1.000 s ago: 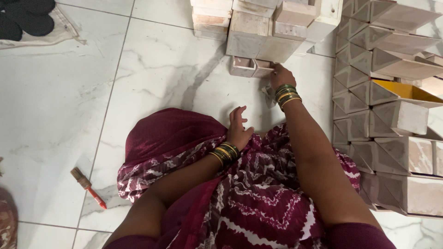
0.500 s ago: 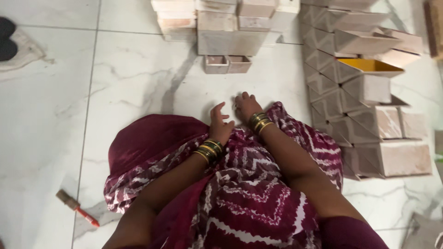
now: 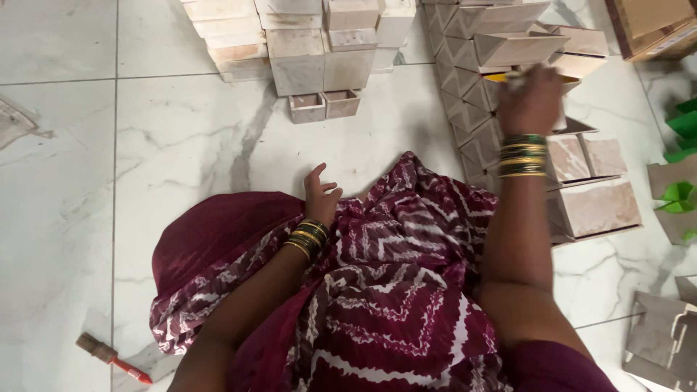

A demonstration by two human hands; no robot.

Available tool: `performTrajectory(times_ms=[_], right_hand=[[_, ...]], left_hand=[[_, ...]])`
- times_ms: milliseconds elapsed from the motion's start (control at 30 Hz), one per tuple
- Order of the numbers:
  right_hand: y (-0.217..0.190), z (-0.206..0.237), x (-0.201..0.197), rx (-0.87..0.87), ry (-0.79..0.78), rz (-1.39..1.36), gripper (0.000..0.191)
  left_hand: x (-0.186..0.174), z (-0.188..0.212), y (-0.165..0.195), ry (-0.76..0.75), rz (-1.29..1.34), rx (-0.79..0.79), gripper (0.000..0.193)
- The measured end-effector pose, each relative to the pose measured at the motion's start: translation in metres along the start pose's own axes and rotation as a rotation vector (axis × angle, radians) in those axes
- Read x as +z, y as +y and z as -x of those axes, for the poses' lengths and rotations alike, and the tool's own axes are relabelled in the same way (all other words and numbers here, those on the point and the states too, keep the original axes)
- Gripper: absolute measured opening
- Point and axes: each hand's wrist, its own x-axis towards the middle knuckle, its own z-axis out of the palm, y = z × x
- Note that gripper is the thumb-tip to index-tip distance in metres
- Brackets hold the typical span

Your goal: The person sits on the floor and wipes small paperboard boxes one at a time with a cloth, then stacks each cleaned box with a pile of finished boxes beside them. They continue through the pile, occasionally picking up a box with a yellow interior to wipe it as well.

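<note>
Reaching over the stack of folded marbled boxes (image 3: 508,80), the right hand (image 3: 532,101) is blurred against a yellow-lined box (image 3: 501,76) near the top of that stack; whether it grips anything cannot be told. Well to the left of the stack, the left hand (image 3: 319,194) rests on maroon patterned cloth (image 3: 392,276), fingers loosely spread, holding nothing. A red-handled brush (image 3: 112,357) lies far below-left of the stack, on the tiled floor (image 3: 65,203).

Open marble floor (image 3: 181,152) left of the knee; stacked cardboard boxes (image 3: 508,51) crowding the right.
</note>
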Motion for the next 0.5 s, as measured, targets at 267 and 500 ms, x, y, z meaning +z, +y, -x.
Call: performTrajectory(times_ms=[267,500], right_hand=[[0.062,-0.010,-0.022,0.242,-0.395,0.129,0.100],[0.003,0.013,-0.083,-0.055,-0.139,0.163,0.076]], left_hand=[[0.003,0.000,-0.005,0.007,-0.008,0.029,0.070],[-0.010,0.000,0.009,-0.164,0.330,-0.067,0.067]])
